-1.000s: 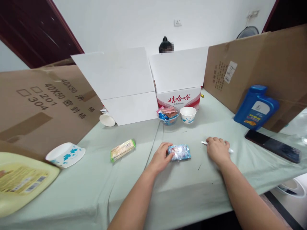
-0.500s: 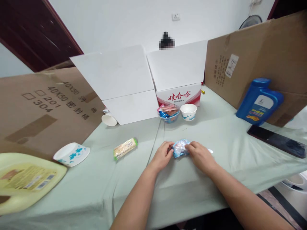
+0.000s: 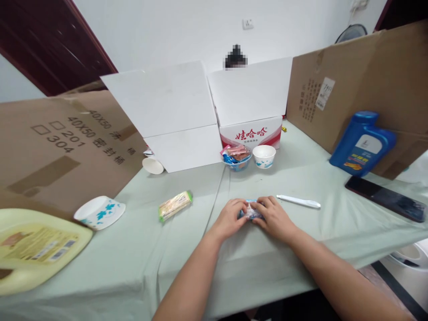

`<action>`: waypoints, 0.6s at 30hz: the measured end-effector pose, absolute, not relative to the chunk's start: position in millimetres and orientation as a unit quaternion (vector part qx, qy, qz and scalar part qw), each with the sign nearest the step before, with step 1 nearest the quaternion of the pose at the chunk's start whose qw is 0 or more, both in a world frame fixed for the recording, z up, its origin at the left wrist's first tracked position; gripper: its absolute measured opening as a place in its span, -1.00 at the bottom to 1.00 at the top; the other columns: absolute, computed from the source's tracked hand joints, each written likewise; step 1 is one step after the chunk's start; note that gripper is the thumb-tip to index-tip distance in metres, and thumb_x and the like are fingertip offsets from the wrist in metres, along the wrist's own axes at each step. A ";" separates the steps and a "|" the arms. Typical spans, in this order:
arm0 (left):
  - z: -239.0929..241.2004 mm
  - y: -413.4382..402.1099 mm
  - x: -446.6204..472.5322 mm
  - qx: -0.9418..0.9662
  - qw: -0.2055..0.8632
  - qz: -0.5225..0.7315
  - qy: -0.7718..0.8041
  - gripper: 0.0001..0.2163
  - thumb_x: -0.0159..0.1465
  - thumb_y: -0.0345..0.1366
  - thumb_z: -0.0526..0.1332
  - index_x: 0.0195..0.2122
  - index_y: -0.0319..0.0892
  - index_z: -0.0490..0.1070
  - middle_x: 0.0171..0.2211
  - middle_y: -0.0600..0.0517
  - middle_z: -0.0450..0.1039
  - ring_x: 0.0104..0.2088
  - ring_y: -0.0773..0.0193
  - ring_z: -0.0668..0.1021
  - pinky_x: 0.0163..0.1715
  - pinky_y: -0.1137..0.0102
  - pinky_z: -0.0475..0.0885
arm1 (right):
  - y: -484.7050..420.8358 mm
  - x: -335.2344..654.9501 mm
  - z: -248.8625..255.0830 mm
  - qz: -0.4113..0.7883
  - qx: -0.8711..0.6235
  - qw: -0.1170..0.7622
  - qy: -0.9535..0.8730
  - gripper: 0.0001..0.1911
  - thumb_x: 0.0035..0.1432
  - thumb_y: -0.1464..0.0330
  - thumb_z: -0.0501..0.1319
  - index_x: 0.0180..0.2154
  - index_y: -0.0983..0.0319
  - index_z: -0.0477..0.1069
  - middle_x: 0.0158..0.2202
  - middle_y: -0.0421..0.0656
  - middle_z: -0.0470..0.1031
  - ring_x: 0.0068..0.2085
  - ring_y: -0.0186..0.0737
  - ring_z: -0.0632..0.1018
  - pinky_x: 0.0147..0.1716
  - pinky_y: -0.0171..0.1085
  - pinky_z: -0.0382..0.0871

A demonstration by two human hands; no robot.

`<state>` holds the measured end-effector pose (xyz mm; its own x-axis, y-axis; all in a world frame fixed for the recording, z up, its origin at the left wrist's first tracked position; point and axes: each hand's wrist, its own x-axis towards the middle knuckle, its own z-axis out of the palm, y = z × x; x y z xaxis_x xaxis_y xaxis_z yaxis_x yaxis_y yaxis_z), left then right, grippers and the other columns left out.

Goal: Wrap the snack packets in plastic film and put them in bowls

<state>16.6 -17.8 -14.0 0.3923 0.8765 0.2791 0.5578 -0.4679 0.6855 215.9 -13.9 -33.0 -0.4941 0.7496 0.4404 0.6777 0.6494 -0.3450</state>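
Note:
A small blue and clear snack packet (image 3: 250,211) lies on the pale green tablecloth (image 3: 301,232) in front of me. My left hand (image 3: 230,217) grips its left end with curled fingers. Its right end is pinched under my right hand (image 3: 271,216), so most of the packet is hidden. A white plastic utensil (image 3: 298,201) rests on the cloth just right of my right hand, untouched.
A green-ended wafer pack (image 3: 175,206) lies to the left. Behind stand a bowl of snack packets (image 3: 236,158) and an empty bowl (image 3: 264,156). White boxes (image 3: 187,120) and cardboard screens (image 3: 364,84) ring the table. A blue bottle (image 3: 363,143), a phone (image 3: 388,198), another bowl (image 3: 99,212) and a yellow jug (image 3: 33,249) sit at the sides.
My right hand left the white utensil and came left onto the packet. Both hands now close over the packet, covering more of it than before.

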 end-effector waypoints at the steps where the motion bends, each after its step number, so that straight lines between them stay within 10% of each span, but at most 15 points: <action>1: -13.4 -17.6 16.6 0.781 0.273 0.338 0.448 -0.97 0.16 -0.39 0.22 -0.39 -0.14 0.38 -0.10 -0.03 0.47 -0.02 0.17 0.46 0.06 0.25 0.31 | -13.9 216.4 -33.3 0.077 -0.413 0.291 -0.859 -0.66 0.12 0.35 0.27 -0.02 0.19 0.43 -0.09 -0.01 0.43 -0.07 -0.02 0.41 -0.05 -0.06 0.35; 8: -17.3 -6.7 9.3 0.545 0.415 0.516 0.513 -0.86 0.01 -0.31 0.24 -0.48 -0.15 0.26 -0.45 0.09 0.48 -0.39 0.31 0.51 -0.32 0.45 0.37 | 0.6 232.4 -35.3 0.208 -0.423 0.407 -0.783 -0.92 0.16 0.35 0.19 -0.35 0.19 0.44 -0.30 -0.11 0.48 -0.21 -0.14 0.47 -0.18 -0.16 0.35; 18: -21.0 6.2 -18.5 0.421 0.213 0.678 0.563 -0.82 -0.02 -0.38 0.04 -0.37 -0.15 0.33 -0.39 0.08 0.38 -0.32 0.30 0.45 -0.27 0.43 0.33 | 9.6 245.9 -39.8 0.141 -0.561 0.540 -0.612 -0.79 0.10 0.32 0.10 -0.19 0.23 0.33 -0.24 -0.05 0.45 -0.22 -0.09 0.48 -0.23 -0.08 0.40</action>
